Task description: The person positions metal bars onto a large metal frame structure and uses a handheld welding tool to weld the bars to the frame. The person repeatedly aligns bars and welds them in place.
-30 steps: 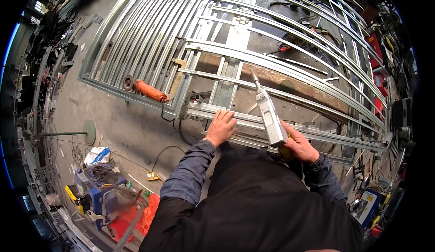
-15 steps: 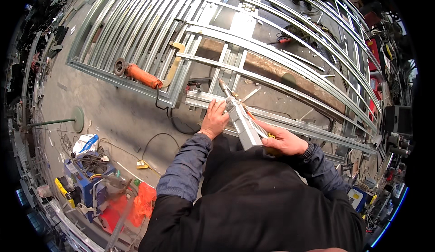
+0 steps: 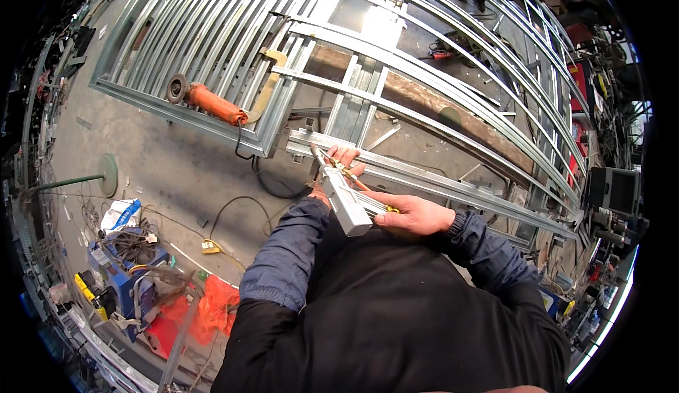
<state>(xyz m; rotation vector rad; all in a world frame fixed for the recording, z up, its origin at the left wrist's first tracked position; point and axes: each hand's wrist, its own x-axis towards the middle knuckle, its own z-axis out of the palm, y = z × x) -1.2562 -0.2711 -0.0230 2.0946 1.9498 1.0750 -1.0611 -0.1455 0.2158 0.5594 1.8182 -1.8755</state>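
- The welding gun (image 3: 348,205) is in front of your body, on your side of the near rail (image 3: 453,184): a pale grey, boxy housing that narrows to a slim, darker-tipped nozzle (image 3: 318,156).
- Its squared rear end faces down toward you; the nozzle points up and left by the rail's left end — whether the tip touches metal cannot be told.
- Your right hand (image 3: 423,214) is closed around the gun's grip, with yellow showing by the thumb.
- Your left hand (image 3: 344,157) is at the nozzle, fingers toward the rail; the gun covers much of it, so you cannot tell whether it grips anything.
- To your left, a blue box-shaped machine (image 3: 127,290) carries tangled cables (image 3: 134,246); just beyond is a white-and-blue sack (image 3: 122,215) — contents hidden.
- Crumpled orange plastic (image 3: 216,304) lies near that machine.
- An orange angle grinder (image 3: 216,104) rests on the slatted frame (image 3: 148,96).
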